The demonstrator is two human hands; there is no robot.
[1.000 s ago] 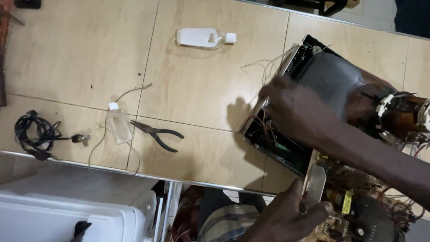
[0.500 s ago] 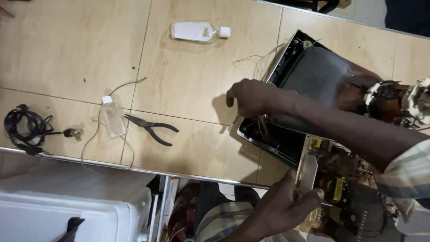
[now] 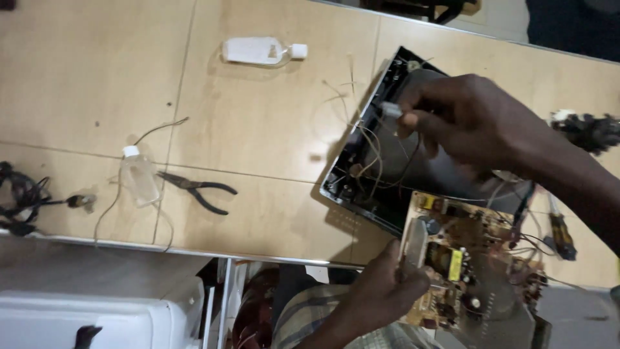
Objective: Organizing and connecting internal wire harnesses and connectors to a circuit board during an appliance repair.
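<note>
1. The dark tube housing (image 3: 413,168) lies tilted on the tan tabletop (image 3: 271,129); every place below is told from it.
2. The right hand (image 3: 475,123) hovers over the upper part of the housing, thumb and forefinger pinched together on a small white connector (image 3: 389,109) from which thin wires (image 3: 371,152) trail down into the housing.
3. The left hand (image 3: 381,291) sits just below the housing's lower edge, fingers closed on the near edge of a yellowish circuit board (image 3: 465,258) that touches the housing's lower right side.
4. Black-handled pliers (image 3: 197,190) lie well left of the housing, jaws pointing away from it.
5. A small clear bottle (image 3: 139,178) with a white cap lies just beyond the pliers, farther left.
6. A larger clear bottle (image 3: 261,52) lies on its side up and left of the housing.
7. A coiled black cable (image 3: 22,197) sits farthest left, at the table edge.
8. A screwdriver (image 3: 560,232) lies right of the housing, beside the board.
</note>
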